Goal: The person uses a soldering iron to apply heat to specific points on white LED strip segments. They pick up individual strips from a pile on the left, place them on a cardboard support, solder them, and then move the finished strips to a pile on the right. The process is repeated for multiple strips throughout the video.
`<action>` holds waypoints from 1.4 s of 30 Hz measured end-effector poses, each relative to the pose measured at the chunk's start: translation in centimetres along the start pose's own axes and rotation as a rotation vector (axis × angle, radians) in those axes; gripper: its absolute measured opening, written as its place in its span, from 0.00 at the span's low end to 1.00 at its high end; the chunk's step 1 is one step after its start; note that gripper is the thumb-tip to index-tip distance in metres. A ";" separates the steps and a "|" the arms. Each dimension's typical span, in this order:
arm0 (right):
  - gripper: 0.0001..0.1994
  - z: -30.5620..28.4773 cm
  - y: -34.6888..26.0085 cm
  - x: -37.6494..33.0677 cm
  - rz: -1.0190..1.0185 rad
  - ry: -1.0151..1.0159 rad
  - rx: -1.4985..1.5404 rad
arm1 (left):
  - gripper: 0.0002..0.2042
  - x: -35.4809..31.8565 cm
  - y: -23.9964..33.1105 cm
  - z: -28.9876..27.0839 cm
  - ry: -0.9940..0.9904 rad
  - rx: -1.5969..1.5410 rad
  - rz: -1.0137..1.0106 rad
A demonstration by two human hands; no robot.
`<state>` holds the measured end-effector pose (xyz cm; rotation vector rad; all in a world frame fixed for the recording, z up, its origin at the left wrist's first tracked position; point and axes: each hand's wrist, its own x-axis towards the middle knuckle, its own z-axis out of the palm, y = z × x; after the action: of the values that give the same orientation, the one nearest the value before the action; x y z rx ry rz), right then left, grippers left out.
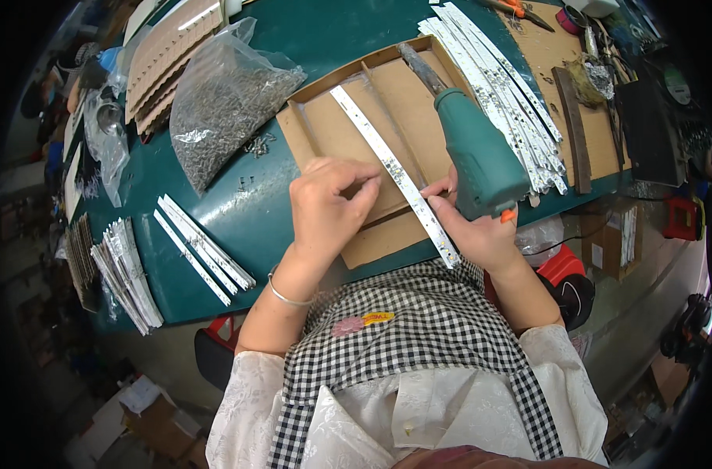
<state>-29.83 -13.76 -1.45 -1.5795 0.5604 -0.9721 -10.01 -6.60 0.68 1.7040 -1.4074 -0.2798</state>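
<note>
White shirt (465,399) faces the cardboard tray (332,129), over which the left hand (330,199) joins fingertips and the right hand (481,236) pinches a white strip (395,170).

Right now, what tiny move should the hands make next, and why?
Maybe ease the left hand over to the white strip: its curled fingertips look close beside it, and the right hand is at the strip's other edge, perhaps able to steady it.

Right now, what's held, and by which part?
The right hand holds the white strip by its edge, toward the near end. Whether the left hand holds anything, or the right the green tool, cannot be told.
</note>
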 end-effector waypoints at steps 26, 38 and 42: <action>0.16 -0.1 0.6 0.4 0.239 -0.024 0.005 | 0.05 0.5 -2.3 1.3 -0.046 0.126 0.137; 0.20 -1.4 0.0 -1.1 0.303 0.026 0.152 | 0.07 0.4 -3.1 1.5 -0.036 0.099 0.188; 0.31 -4.4 -3.4 -1.8 0.391 0.049 0.283 | 0.06 0.4 -3.0 1.3 -0.035 0.067 0.179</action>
<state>-34.94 -13.96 1.38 -1.1428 0.7013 -0.7551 -8.67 -7.65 -2.18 1.6206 -1.5989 -0.1650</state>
